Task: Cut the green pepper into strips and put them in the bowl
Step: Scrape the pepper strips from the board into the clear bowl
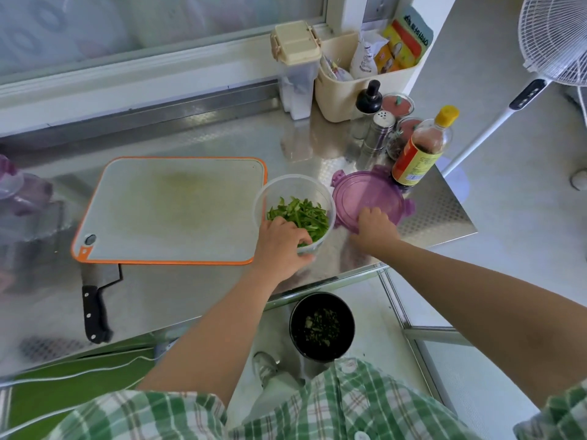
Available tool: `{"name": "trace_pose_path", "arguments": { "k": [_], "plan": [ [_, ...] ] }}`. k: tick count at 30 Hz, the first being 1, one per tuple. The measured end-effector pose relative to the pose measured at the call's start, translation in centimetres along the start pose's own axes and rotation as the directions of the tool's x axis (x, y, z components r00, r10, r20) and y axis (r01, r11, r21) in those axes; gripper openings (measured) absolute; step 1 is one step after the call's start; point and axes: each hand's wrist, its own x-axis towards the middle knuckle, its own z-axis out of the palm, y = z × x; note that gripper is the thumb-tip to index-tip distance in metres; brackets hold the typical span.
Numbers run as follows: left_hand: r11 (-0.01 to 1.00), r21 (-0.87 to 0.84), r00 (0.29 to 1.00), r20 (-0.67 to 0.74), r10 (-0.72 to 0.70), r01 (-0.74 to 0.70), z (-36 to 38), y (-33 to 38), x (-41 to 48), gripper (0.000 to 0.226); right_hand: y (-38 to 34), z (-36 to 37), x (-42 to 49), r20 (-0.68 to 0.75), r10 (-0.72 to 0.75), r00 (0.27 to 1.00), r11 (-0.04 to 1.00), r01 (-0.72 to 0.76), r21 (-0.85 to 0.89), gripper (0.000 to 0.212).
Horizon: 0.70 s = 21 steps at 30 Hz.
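steel worktop (197, 293) under a window. left to right we list: knife (95, 309) near the front edge; cutting board (171, 211), no pepper on it; bowl (295, 184) touching the board's right edge, holding the green pepper strips (301, 217); left grip (281, 246) curled round its near wall; right grip (374, 228) on the purple lid (371, 192), pinching or resting we cannot tell. we judge the task done. open room lies over the board; bottles crowd the right.

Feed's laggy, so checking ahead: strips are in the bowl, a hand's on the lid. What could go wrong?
The bowl, gripped by the left hand, sits near the counter edge; a nudge might tip it. Lifting the lid with the right hand could knock the sauce bottle beside it. The knife handle lies near the edge.
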Motion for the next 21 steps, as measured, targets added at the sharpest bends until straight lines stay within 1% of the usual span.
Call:
{"name": "trace_pose_path", "arguments": {
  "k": [1, 3, 4, 7, 10, 13, 15, 17, 19, 21],
  "plan": [
    [1.0, 0.009, 1.0, -0.006, 0.001, -0.001, 0.2, 0.2, -0.2, 0.026, 0.3, 0.5, -0.3, 0.045, 0.01, 0.999, 0.998, -0.007, -0.069, 0.052],
    [1.0, 0.008, 0.999, -0.032, -0.019, 0.019, 0.4, 0.4, -0.5, 0.017, 0.9, 1.4, -0.8, 0.074, 0.01, 0.997, 0.989, 0.001, -0.145, 0.059],
    [1.0, 0.011, 0.999, -0.04, -0.027, 0.027, 0.4, 0.4, -0.6, 0.016, 1.1, 1.7, -1.0, 0.062, -0.01, 0.998, 0.985, 0.02, -0.174, 0.055],
    [0.999, 0.025, 0.999, -0.04, -0.033, 0.034, 0.3, 0.3, -0.8, 0.015, 1.6, 2.3, -1.3, 0.021, -0.125, 0.992, 0.958, 0.126, -0.257, 0.031],
    [0.999, 0.024, 0.998, -0.037, -0.042, 0.042, 0.3, 0.4, -1.0, 0.017, 1.5, 2.4, -1.6, 0.067, -0.171, 0.983, 0.966, 0.181, -0.184, 0.022],
    [0.999, 0.004, 0.997, -0.058, -0.042, 0.042, 0.5, 0.3, -1.2, 0.019, 1.5, 2.3, -2.0, 0.039, -0.223, 0.974, 0.955, 0.226, -0.19, 0.023],
    [0.999, 0.0, 0.994, -0.095, -0.045, 0.045, 0.6, 0.1, -1.3, 0.022, 1.7, 1.8, -2.1, -0.045, -0.246, 0.968, 0.962, 0.239, -0.131, 0.027],
    [0.998, 0.013, 0.987, -0.154, -0.055, 0.057, 0.8, -0.1, -1.4, 0.025, 1.7, 0.8, -1.9, -0.217, -0.247, 0.945, 0.967, 0.253, 0.003, 0.028],
    [0.995, -0.002, 0.973, -0.21, -0.1, 0.102, 0.8, -0.1, -1.5, 0.029, 1.2, -0.9, -1.5, -0.406, -0.236, 0.883, 0.946, 0.304, 0.11, 0.024],
    [0.977, -0.053, 0.952, -0.222, -0.211, 0.205, 0.7, 0.2, -1.5, 0.04, 0.4, -3.0, -1.3, -0.541, -0.191, 0.819, 0.908, 0.357, 0.219, 0.025]
  ]
}}
